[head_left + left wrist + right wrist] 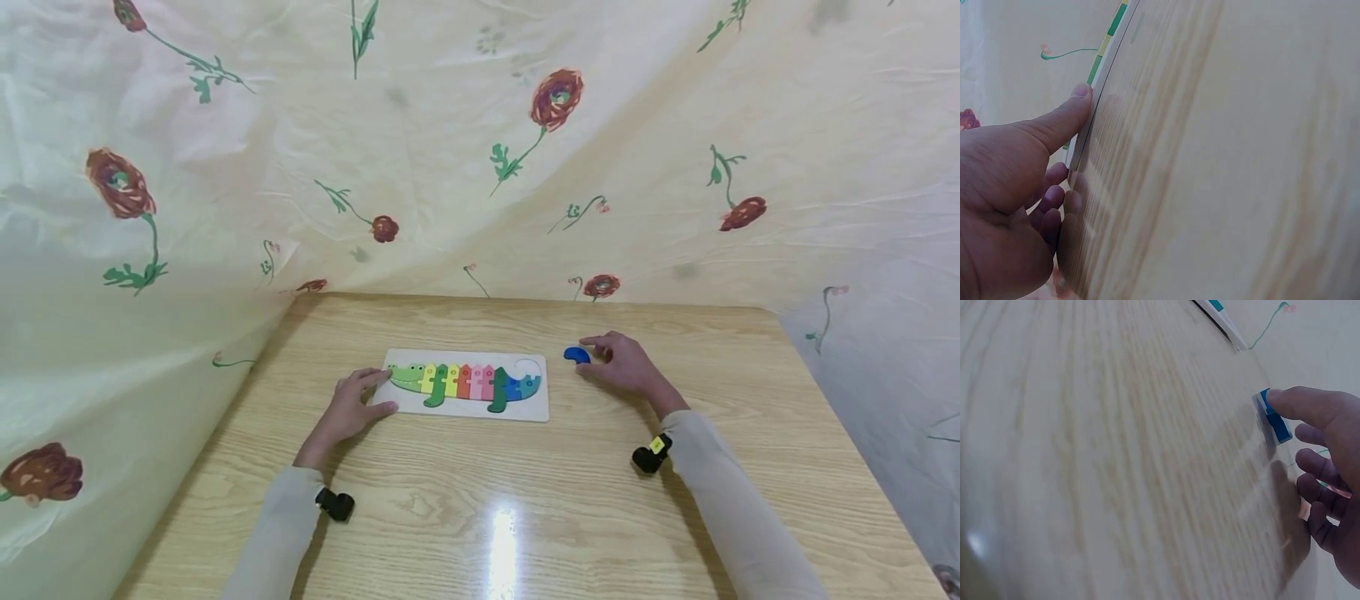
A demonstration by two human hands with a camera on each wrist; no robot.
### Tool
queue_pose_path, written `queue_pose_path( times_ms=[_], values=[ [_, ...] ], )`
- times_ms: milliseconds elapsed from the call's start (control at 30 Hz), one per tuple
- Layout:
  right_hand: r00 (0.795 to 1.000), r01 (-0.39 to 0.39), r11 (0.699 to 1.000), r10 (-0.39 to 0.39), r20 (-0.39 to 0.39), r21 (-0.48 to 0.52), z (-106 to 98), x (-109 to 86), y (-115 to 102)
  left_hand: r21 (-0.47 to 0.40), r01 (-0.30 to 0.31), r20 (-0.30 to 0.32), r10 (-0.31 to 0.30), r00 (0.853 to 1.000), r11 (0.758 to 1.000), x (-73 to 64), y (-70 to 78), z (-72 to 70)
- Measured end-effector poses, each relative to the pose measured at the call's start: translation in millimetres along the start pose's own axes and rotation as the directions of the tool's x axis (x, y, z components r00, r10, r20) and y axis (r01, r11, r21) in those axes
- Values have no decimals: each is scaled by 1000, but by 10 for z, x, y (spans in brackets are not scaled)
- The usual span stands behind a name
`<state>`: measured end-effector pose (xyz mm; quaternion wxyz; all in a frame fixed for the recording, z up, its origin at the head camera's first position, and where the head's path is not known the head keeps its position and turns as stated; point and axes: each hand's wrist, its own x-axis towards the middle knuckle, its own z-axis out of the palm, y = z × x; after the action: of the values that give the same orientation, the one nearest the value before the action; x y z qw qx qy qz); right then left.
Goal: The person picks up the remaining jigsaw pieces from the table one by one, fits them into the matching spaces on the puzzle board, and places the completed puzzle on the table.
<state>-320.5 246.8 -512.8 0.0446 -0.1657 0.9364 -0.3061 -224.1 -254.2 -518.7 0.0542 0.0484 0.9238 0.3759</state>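
A white puzzle board lies flat, bearing a row of coloured pieces that form a crocodile. At the board's left end is my left hand, its thumb and forefinger spread and resting on the edge by the green head. In the left wrist view, the thumb lies straight along the board's rim, and the other fingers bend below it. To the right of the board, my right hand pinches a curved blue puzzle piece between thumb and forefinger. The thumb meets one end of this piece in the right wrist view.
The board's upper right holds a bare curved outline at the tail. Underneath is a wood-grain table, with a flowered cloth hanging behind and along the sides. Each wrist carries a small black camera.
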Motion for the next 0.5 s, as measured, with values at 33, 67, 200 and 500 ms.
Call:
queue_pose_path(
  times_ms=[33, 67, 200, 500],
  values=[
    [1000, -3, 1000, 3, 2, 0, 3, -1, -1, -1, -1, 0, 1, 1000, 1000, 0, 0, 2],
    [1000, -6, 1000, 6, 3, 0, 6, -1, 0, -1, -3, 0, 3, 1000, 1000, -1, 0, 5],
    [1000, -2, 1000, 2, 0, -5, 22, 7, 5, -11, -5, 2, 5, 1000, 1000, -7, -4, 8],
    [1000, 28, 1000, -28, -15, -13, 43, 30, 32, -3, -15, -3, 15, 1000, 1000, 7, -25, 2]
  ],
)
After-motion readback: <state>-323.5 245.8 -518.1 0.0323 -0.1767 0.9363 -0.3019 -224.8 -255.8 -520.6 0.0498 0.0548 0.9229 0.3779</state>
